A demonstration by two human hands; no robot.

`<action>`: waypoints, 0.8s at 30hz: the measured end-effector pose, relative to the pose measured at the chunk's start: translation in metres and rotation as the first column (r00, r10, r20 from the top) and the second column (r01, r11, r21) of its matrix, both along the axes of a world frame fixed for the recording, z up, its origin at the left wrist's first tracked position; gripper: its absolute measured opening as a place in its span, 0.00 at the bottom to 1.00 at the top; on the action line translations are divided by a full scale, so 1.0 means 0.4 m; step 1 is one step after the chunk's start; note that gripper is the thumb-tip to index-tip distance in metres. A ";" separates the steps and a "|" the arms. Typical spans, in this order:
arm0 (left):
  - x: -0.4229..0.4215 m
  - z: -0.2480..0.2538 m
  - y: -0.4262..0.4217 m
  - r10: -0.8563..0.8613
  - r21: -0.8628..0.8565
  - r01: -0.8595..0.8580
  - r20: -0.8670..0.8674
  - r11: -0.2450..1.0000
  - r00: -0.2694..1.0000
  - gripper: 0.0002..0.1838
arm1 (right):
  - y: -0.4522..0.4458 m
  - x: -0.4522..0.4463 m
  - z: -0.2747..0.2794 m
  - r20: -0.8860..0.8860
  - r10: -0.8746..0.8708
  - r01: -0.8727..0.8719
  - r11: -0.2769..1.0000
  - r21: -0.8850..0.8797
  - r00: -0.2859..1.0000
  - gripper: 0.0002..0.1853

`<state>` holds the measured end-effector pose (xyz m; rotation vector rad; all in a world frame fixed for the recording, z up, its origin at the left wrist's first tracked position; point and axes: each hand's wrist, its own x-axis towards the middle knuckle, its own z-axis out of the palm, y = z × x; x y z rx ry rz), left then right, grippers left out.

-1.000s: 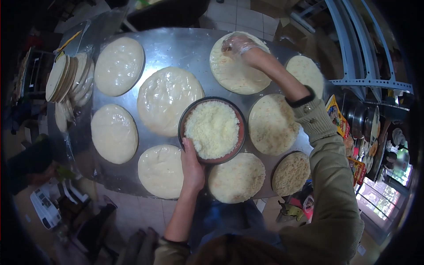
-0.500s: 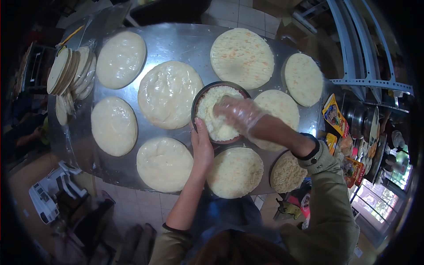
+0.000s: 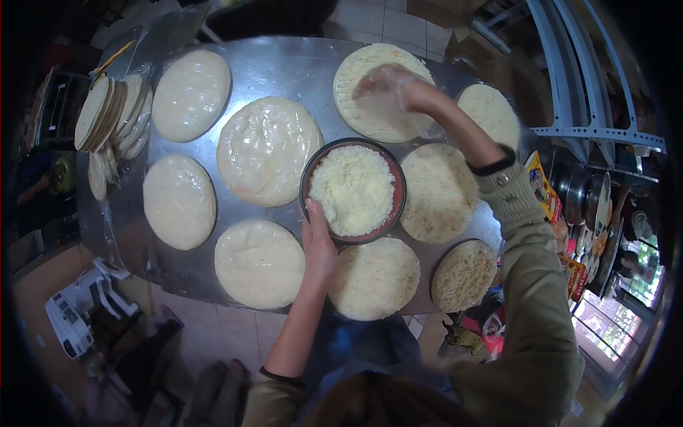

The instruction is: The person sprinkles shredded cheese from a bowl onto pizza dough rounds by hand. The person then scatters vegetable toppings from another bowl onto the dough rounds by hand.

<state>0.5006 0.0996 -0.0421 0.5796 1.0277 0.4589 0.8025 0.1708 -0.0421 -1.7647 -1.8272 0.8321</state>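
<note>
My left hand (image 3: 319, 244) grips the rim of a dark-edged bowl (image 3: 398, 213), its thumb over the near left side. White crumbly grated cheese (image 3: 352, 188) partly fills the bowl. Clear plastic covers my right hand (image 3: 388, 87), which is over a flat dough round (image 3: 384, 58) with a pale topping at the far right of the table. Motion smears its fingers, so whether they hold anything is hidden. Close to the bowl lie more topped rounds, one on the right (image 3: 440, 192) and one in front (image 3: 375, 279), both flecked with orange.
Several plastic-wrapped dough rounds (image 3: 269, 151) cover the left of the metal table (image 3: 274, 60). A stack of thin discs (image 3: 107, 114) stands at the left end. A browner round (image 3: 464, 276) lies near the front right edge. Metal shelving (image 3: 597, 133) rises beyond the right end.
My right hand has come out of the bowl and moved up and away to the far right round. The left hand still holds the bowl; the cheese is now uncovered to view.
</note>
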 end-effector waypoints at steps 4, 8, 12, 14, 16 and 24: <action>-0.021 0.014 -0.006 -0.003 -0.002 0.003 0.008 1.000 1.000 0.38 | 0.090 0.038 -0.028 0.030 -0.117 0.119 0.989 -0.083 0.993 0.09; -0.031 0.016 -0.010 0.021 0.005 -0.021 0.014 1.000 1.000 0.38 | 0.093 0.157 -0.059 0.076 -0.139 0.136 0.990 0.049 0.987 0.09; -0.029 0.027 0.000 0.003 0.014 -0.003 0.016 1.000 1.000 0.39 | 0.033 0.177 -0.011 0.086 -0.179 0.190 0.973 -0.133 0.980 0.09; -0.025 0.033 0.005 0.009 0.007 -0.009 -0.003 1.000 1.000 0.39 | -0.001 0.144 0.008 0.189 -0.049 0.062 0.996 -0.065 0.981 0.10; -0.018 0.038 0.009 0.011 0.005 -0.011 -0.010 1.000 1.000 0.40 | -0.015 0.114 0.024 0.250 -0.044 0.066 0.995 -0.078 0.967 0.11; 0.009 0.035 0.020 0.020 0.043 -0.020 0.000 0.999 1.000 0.40 | 0.004 0.118 0.000 0.448 -0.086 0.042 0.993 0.107 0.890 0.12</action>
